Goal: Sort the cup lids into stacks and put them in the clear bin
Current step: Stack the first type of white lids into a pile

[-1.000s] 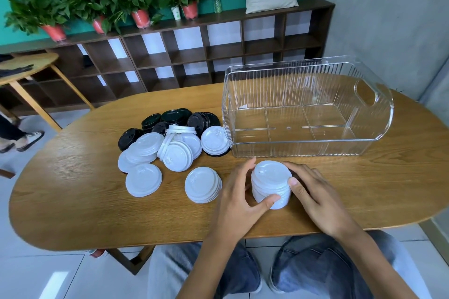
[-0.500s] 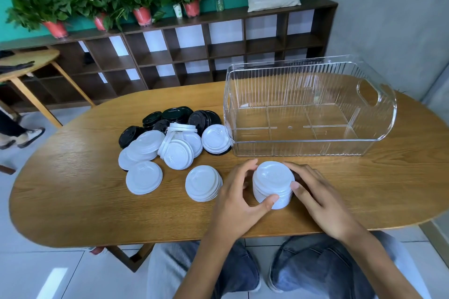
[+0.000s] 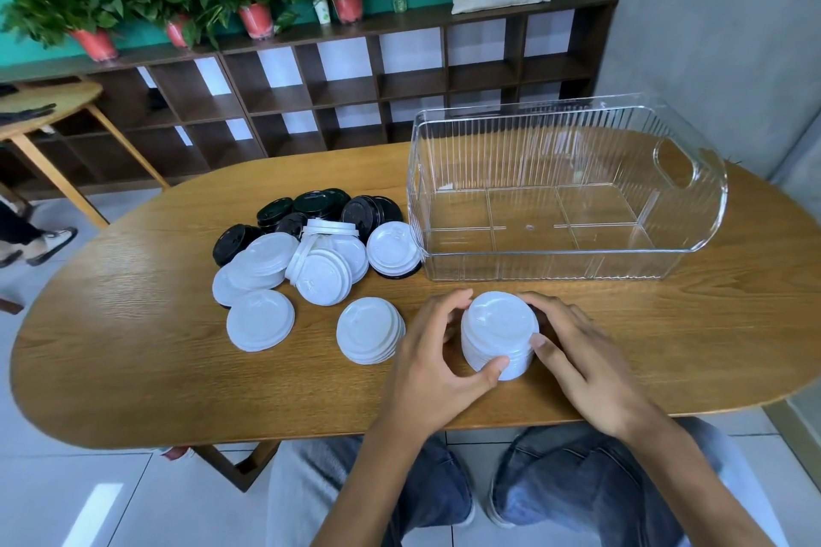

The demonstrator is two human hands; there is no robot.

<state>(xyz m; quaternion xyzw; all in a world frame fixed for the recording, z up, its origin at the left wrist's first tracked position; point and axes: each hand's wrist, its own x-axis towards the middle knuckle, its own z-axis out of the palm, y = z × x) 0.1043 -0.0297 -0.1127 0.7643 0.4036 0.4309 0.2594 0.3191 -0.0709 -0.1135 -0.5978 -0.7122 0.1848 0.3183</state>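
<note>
Both hands cup the white lid stack (image 3: 498,335) on the bench (image 3: 133,360): left hand (image 3: 437,362) and right hand (image 3: 582,362) fingers curl around its sides. Squeeze evenly, keep it upright, then lift toward the empty clear bin (image 3: 564,191) at one o'clock.

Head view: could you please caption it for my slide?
Both hands, left hand and right hand, cup a white lid stack before the clear bin.

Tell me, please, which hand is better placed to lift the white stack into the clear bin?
Probably the right hand: it grips the white stack on the side nearer the clear bin. The left hand would have to cross over.
</note>
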